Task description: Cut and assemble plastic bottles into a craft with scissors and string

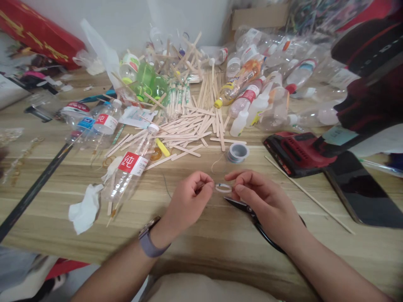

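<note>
My left hand (192, 197) is closed in a pinch near the table's middle, and what its fingertips hold is too small to name. To its right, my right hand (266, 201) pinches the right edge of a small clear plastic ring (223, 188). The ring lies between the two hands, close to my left fingertips. Black-handled scissors (241, 205) rest on the table, partly hidden under my right hand, blades pointing left. A thin dark wire (166, 184) shows left of my left hand. Beyond the hands stands a grey spool (238, 152).
Wooden sticks (189, 126) and plastic bottles (248, 94) fill the back of the wooden table (201, 251). A red-labelled bottle (129, 174) and white tissue (85, 209) lie left. On the right are a power tool (299, 153), a skewer (310, 195) and a phone (365, 188).
</note>
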Action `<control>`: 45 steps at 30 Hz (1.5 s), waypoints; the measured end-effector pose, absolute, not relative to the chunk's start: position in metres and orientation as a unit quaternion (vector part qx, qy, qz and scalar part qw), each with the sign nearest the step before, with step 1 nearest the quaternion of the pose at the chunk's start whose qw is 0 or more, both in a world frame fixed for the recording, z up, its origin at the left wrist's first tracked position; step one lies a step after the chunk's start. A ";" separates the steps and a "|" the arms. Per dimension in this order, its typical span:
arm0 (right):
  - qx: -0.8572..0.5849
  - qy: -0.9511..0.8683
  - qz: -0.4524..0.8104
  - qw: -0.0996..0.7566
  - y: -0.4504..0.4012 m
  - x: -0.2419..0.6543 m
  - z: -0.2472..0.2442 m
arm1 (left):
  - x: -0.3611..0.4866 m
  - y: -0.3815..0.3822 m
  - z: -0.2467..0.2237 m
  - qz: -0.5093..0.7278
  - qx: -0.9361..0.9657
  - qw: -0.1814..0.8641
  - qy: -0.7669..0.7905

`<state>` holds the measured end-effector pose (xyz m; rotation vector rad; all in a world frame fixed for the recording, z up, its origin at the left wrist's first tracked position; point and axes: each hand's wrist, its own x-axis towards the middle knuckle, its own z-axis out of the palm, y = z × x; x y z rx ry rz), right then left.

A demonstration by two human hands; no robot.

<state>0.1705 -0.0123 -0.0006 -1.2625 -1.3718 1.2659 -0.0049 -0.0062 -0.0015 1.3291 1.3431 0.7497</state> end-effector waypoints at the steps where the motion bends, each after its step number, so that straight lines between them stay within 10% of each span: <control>1: -0.502 -0.556 0.507 0.426 -0.013 0.170 0.000 | -0.005 -0.006 -0.001 0.314 0.558 0.525 0.560; 19: -0.495 -0.553 0.555 0.375 -0.013 0.170 -0.007 | -0.009 -0.002 -0.004 0.432 0.450 0.644 0.443; 26: -0.397 -0.285 0.778 0.396 -0.010 0.165 -0.008 | -0.007 -0.003 -0.007 0.412 0.357 0.746 0.383; 45: -0.430 -0.612 0.623 0.231 -0.026 0.165 -0.013 | -0.008 -0.019 0.006 0.265 0.793 0.322 0.443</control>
